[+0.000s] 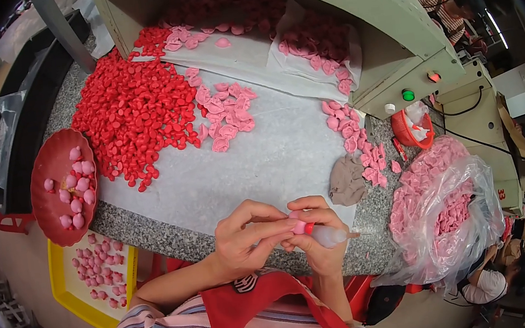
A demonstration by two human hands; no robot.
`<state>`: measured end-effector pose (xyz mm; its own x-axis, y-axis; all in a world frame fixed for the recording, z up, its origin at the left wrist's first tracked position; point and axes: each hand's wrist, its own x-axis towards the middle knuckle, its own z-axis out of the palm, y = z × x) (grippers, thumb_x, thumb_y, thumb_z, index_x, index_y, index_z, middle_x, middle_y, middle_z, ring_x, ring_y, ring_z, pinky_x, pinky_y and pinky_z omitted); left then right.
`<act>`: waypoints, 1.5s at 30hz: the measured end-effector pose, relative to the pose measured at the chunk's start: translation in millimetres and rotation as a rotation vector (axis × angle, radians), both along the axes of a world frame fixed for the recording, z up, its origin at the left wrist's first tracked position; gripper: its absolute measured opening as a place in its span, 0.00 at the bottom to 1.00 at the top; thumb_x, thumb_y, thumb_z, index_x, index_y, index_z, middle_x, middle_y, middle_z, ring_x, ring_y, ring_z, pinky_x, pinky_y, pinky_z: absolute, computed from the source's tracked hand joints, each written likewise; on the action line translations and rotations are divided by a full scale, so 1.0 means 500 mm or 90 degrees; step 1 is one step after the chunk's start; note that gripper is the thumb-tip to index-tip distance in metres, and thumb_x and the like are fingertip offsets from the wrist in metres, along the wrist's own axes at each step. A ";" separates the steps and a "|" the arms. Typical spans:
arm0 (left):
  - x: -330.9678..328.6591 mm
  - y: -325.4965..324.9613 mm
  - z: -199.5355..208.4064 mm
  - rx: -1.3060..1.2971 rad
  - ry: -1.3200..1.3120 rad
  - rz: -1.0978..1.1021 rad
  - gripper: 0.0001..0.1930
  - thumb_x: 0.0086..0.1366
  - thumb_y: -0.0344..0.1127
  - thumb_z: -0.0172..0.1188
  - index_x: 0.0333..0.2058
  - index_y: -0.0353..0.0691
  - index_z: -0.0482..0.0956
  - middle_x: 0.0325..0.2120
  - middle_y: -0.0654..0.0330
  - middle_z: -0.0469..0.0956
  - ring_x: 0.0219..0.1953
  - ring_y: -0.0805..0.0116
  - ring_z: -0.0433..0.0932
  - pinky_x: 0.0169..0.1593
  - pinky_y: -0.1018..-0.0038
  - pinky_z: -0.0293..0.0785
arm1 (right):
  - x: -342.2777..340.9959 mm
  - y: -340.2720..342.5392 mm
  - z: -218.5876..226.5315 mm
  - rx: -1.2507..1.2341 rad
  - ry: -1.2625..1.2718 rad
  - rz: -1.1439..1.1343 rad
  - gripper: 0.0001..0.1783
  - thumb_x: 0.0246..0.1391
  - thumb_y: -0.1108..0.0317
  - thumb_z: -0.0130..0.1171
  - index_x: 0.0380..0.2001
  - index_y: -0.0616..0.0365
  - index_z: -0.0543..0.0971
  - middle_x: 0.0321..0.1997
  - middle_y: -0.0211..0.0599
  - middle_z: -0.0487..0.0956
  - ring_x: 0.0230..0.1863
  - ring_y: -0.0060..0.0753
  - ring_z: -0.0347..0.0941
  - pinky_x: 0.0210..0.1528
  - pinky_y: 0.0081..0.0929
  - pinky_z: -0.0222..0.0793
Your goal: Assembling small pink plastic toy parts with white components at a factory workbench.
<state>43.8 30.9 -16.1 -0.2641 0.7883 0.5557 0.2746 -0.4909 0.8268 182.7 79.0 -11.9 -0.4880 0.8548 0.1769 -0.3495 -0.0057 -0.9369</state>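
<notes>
My left hand (250,234) is closed, its fingertips pinching a small pink rubbery piece (298,226) just past the table's front edge. A small red part (310,228) sits against that piece. My right hand (320,249) is closed around a translucent squeeze bottle (330,236) with a thin tan nozzle pointing right; its fingertips also meet the pink piece. Where the red part joins the pink one is partly hidden by fingers. A crumpled grey-brown cloth (347,180) lies close beyond my right hand, beside loose pink cup-shaped pieces (354,133).
White paper (262,164) covers the worktop below a grey-green machine opening (389,76). Red parts (131,108) are heaped at left, near a red scalloped dish (52,209) and a yellow-rimmed tray (101,321) of assembled pieces. A plastic bag of pink pieces (434,202) stands right.
</notes>
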 end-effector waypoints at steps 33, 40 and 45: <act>0.032 0.030 -0.029 -0.337 -1.036 -0.659 0.19 0.57 0.30 0.51 0.48 0.32 0.64 0.41 0.55 0.70 0.43 0.65 0.71 0.46 0.73 0.70 | 0.008 -0.015 0.054 0.396 -0.334 -0.282 0.31 0.27 0.76 0.71 0.40 0.63 0.69 0.34 0.43 0.77 0.17 0.16 0.66 0.19 0.11 0.62; 0.009 0.017 -0.013 -0.385 -1.065 -0.604 0.22 0.57 0.37 0.54 0.48 0.34 0.64 0.39 0.52 0.71 0.41 0.60 0.73 0.45 0.66 0.71 | 0.012 -0.006 0.055 0.492 -0.282 -0.239 0.25 0.28 0.77 0.70 0.34 0.62 0.72 0.34 0.45 0.77 0.28 0.23 0.74 0.25 0.15 0.69; -0.010 0.004 0.014 -0.333 -0.882 -0.525 0.18 0.59 0.28 0.50 0.48 0.32 0.65 0.42 0.51 0.71 0.45 0.61 0.71 0.49 0.68 0.69 | 0.014 -0.017 0.069 0.299 -0.168 -0.120 0.21 0.29 0.81 0.67 0.32 0.63 0.72 0.45 0.52 0.70 0.34 0.33 0.74 0.31 0.20 0.73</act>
